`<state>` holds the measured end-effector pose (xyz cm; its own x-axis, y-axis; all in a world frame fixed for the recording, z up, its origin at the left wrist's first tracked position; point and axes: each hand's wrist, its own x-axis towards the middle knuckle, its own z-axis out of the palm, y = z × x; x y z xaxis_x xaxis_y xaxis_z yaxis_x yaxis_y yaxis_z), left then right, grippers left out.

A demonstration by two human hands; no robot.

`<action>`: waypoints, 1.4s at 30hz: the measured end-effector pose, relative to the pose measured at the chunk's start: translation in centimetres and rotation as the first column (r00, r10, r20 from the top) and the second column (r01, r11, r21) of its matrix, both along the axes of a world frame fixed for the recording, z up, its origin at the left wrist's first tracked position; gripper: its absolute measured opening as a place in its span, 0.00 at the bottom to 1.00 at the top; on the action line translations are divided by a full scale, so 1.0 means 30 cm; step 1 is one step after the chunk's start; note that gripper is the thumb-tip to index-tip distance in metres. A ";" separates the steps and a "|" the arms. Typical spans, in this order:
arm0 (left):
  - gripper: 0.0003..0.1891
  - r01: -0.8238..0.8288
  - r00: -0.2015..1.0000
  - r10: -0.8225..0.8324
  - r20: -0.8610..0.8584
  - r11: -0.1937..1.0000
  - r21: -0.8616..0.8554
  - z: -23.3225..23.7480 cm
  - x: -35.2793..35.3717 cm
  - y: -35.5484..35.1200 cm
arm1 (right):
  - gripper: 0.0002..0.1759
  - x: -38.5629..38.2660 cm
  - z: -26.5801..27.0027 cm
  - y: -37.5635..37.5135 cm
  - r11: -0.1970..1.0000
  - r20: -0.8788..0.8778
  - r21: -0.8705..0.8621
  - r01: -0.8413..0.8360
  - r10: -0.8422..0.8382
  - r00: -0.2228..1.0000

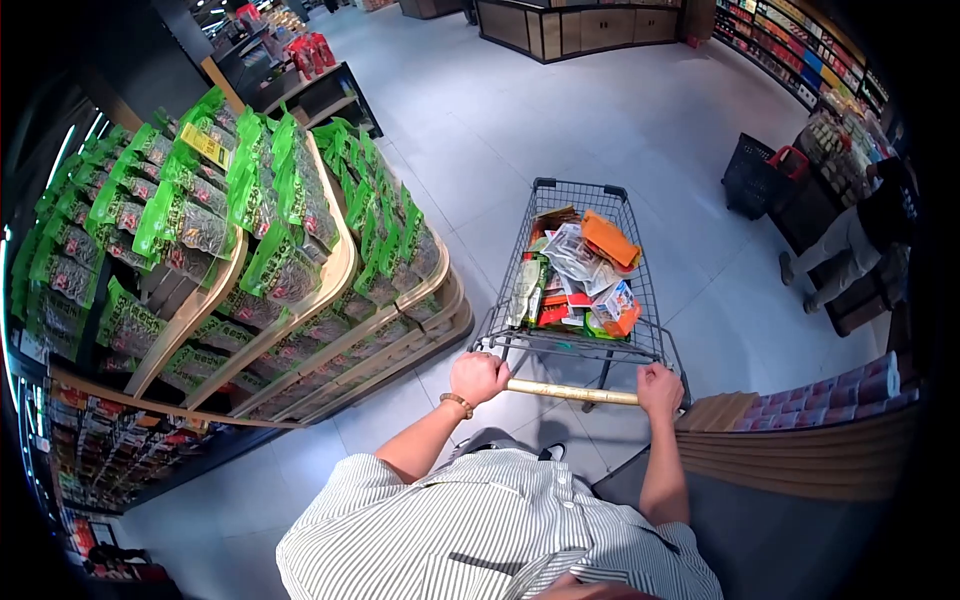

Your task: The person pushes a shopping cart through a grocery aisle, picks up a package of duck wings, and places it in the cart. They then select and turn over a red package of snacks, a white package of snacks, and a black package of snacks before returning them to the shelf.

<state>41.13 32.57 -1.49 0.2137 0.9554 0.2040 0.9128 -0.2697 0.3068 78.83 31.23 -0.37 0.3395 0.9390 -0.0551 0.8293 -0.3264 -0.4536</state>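
In the head view, my left hand is wrapped round the left end of the shopping cart's pale handle bar. A beaded bracelet sits on that wrist. My right hand grips the right end of the same bar. Ahead of both hands stands the dark wire shopping cart, holding several packaged goods. Among them are an orange package, clear and white packets and a green packet along the left side.
Close on the left, a tiered wooden display carries many green-topped bags. A wooden stand with stacked containers is near on the right. Further right are a black basket and a person. Grey floor extends ahead towards a wooden counter.
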 end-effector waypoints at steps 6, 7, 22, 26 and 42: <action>0.18 -0.091 0.994 0.087 -0.071 0.995 -0.050 -0.092 0.005 0.019 | 0.14 0.011 -0.151 0.140 0.995 0.023 -0.032 -0.098 0.099 0.995; 0.18 -0.099 0.993 0.096 -0.069 0.994 -0.039 -0.102 0.021 0.029 | 0.14 0.029 -0.166 0.173 0.993 0.017 -0.036 -0.113 0.113 0.993; 0.16 -0.248 0.968 0.244 -0.049 0.964 -0.097 -0.138 0.088 0.047 | 0.15 0.068 -0.287 0.376 0.941 0.006 -0.099 -0.323 0.325 0.946; 0.15 -0.312 0.950 0.307 -0.052 0.942 -0.127 -0.122 0.207 0.087 | 0.15 0.150 -0.302 0.496 0.921 -0.012 -0.109 -0.374 0.375 0.927; 0.14 -0.619 0.784 0.610 -0.112 0.782 -0.074 -0.093 0.657 0.171 | 0.16 0.420 -0.286 0.950 0.718 -0.079 -0.083 -0.691 0.687 0.722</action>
